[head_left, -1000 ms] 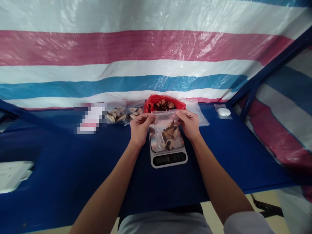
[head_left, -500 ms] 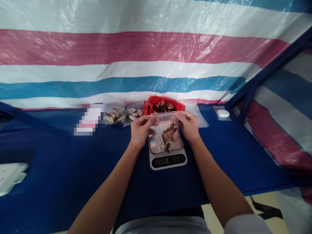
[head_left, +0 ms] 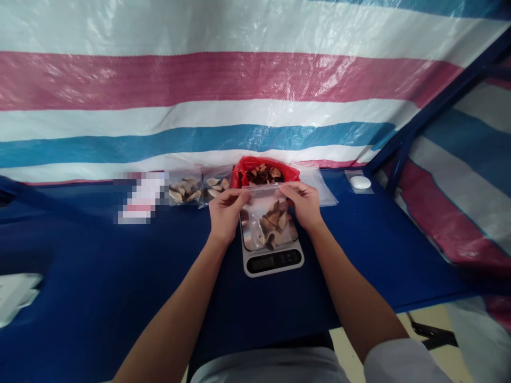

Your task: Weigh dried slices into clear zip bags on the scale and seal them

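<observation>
The clear zip bag [head_left: 254,221] is over the scale [head_left: 275,260], mouth toward the worktop's [head_left: 159,287] rear edge, long axis rear to front. The left hand [head_left: 225,215] and right hand [head_left: 305,206] pinch its top corners. The red bag [head_left: 294,173] limits rearward room; open surface extends from scale to front edge and to both sides.

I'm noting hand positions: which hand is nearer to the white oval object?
Right. The right hand is left of the white oval object; the left hand is farther left, on the other side of the held clear bag.
</observation>
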Demonstrator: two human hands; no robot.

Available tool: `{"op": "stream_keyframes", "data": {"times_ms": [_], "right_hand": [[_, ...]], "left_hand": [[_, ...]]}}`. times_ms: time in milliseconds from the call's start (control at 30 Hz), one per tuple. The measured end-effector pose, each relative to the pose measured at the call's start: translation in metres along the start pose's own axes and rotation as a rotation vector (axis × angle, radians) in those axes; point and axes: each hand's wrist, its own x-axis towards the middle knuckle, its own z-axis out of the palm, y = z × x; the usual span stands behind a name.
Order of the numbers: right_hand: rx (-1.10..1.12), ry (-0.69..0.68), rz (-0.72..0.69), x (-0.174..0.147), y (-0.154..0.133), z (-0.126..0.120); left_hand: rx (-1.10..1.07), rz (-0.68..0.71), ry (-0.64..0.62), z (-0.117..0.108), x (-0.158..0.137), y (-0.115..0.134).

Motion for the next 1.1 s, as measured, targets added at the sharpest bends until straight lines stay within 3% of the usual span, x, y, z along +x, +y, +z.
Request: {"op": "stream_keyframes", "data": {"times_ms": [200, 600, 1100], "right_hand": [[0.021, -0.003, -0.013, 0.0, 0.0001, -0.001], [0.06, -0.065, 0.005, -0.0022, -0.0048, 0.0028], [0.014, -0.07, 0.003, -0.0021, -0.005, 0.0037]], "left_hand": [[0.01, 0.022, -0.032, -0.0005, 0.0005, -0.0004], [-0.02, -0.091, -0.047, 0.0052, -0.0028, 0.0068], [0.009, -0.022, -0.067, 0.004, -0.004, 0.0084]]}}
